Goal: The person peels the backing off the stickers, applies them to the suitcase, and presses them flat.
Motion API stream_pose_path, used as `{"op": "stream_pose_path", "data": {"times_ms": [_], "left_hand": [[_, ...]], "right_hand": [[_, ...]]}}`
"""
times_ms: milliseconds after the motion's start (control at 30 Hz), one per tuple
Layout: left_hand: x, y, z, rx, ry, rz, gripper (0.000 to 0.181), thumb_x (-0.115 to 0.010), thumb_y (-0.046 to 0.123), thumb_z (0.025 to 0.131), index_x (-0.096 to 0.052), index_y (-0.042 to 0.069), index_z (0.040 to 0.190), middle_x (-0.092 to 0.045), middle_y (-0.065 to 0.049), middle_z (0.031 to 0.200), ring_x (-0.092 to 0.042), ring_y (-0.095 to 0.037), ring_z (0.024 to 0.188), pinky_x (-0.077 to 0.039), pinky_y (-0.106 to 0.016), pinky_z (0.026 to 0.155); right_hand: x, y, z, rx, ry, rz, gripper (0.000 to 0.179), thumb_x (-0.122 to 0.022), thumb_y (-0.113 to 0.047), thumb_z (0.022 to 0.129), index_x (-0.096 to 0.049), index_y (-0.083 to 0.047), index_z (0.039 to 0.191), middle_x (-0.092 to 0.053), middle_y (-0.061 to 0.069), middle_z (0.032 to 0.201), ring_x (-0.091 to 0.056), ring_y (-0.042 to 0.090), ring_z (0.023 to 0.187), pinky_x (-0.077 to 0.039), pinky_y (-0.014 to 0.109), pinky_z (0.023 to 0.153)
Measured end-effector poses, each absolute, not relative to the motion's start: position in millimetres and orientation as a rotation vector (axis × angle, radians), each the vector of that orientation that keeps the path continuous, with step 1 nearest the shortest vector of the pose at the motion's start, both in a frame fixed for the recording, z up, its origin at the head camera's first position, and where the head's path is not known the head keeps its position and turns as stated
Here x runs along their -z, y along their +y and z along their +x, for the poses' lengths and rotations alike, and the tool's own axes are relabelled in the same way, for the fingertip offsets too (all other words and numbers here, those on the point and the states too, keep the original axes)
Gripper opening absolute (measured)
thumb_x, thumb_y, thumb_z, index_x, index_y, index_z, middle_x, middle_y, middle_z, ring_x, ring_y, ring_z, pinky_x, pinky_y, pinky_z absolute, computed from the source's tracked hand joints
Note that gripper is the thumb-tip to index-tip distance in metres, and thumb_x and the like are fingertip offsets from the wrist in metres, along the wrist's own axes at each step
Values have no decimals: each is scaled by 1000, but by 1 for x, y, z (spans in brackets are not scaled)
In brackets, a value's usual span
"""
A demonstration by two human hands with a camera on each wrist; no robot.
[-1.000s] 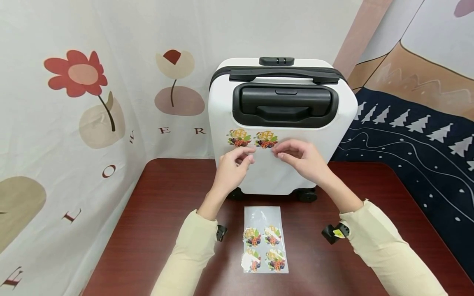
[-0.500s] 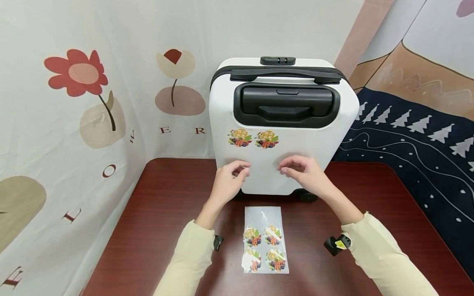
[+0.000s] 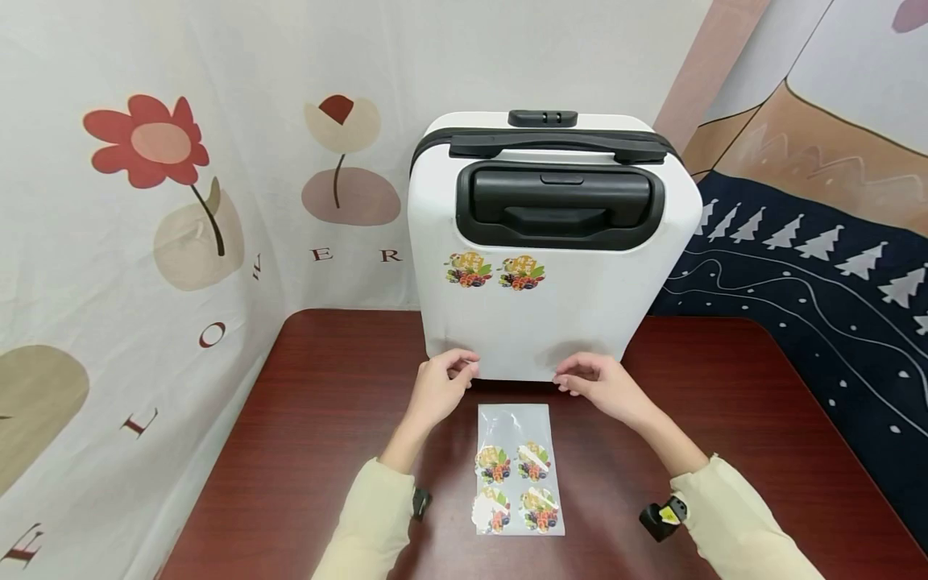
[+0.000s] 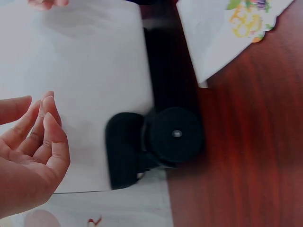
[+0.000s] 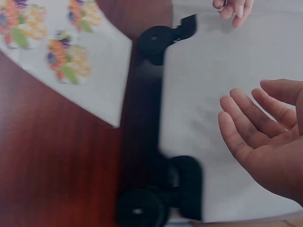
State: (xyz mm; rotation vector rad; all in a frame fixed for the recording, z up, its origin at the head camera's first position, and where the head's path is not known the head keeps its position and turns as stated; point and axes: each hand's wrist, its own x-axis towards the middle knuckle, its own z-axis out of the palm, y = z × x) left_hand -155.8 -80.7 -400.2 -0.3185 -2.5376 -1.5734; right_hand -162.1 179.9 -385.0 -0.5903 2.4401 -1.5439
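A white suitcase (image 3: 529, 322) stands upright on the table, two fruit-patterned stickers (image 3: 469, 270) side by side below its black handle recess. My left hand (image 3: 441, 387) is in front of its lower left corner, fingers loosely bent and holding nothing. Over by the lower right corner, my right hand (image 3: 598, 387) also holds nothing; its relaxed fingers show in the right wrist view. Between my forearms lies a sticker sheet (image 3: 515, 423) with several fruit stickers, some partly white. Both hands are just beyond its far edge, and they hide the suitcase wheels in the head view.
Black wheels (image 4: 176, 135) under the suitcase show in both wrist views. The dark red wooden table (image 3: 312, 451) spreads around the sheet. A printed cloth (image 3: 348, 48) hangs behind the suitcase and along the left; a navy one with trees (image 3: 797, 274) is at the right.
Both hands have come down from just below the suitcase stickers to its bottom edge, nearer the sheet. The suitcase, its two stickers and the sheet have stayed in place.
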Motion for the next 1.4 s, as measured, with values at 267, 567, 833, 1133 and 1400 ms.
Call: {"op": "stream_pose_path", "data": {"times_ms": [267, 567, 833, 1133, 1400], "left_hand": [[428, -87, -149, 1617, -2595, -234, 15, -62, 6, 84, -66, 0, 97, -65, -3, 75, -61, -14, 63, -48, -24, 56], [455, -92, -139, 1652, -2681, -187, 19, -63, 6, 83, -63, -1, 101, -65, -5, 78, -61, -16, 68, -49, -27, 60], [475, -94, -131, 1679, -2725, -167, 23, -64, 7, 82, -61, -4, 102, -65, -7, 81, -62, -20, 71, -50, -30, 63], [489, -91, -124, 1791, -2754, -172, 25, -65, 4, 81, -58, -8, 102, -65, -12, 82, -63, -24, 66, -49, -26, 51], [495, -89, -120, 1736, -2814, -200, 26, -66, 3, 79, -59, -8, 102, -65, -10, 82, -62, -19, 73, -49, -28, 61]], "right_hand": [[423, 189, -146, 1511, 2349, -495, 20, -61, -3, 85, -59, 9, 100, -63, 16, 91, -62, 20, 82, -52, 36, 69], [452, 191, -132, 1566, 2290, -448, 19, -61, 0, 83, -58, 11, 98, -59, 27, 93, -61, 34, 83, -52, 44, 70], [466, 190, -124, 1591, 2261, -401, 19, -61, 2, 82, -57, 12, 98, -60, 26, 91, -61, 32, 76, -52, 40, 64], [477, 188, -121, 1547, 2293, -326, 22, -63, 3, 80, -57, 12, 98, -60, 24, 93, -60, 22, 74, -50, 33, 59], [483, 188, -119, 1543, 2281, -303, 23, -62, 2, 80, -57, 12, 99, -61, 22, 95, -60, 19, 79, -49, 30, 63]]}}
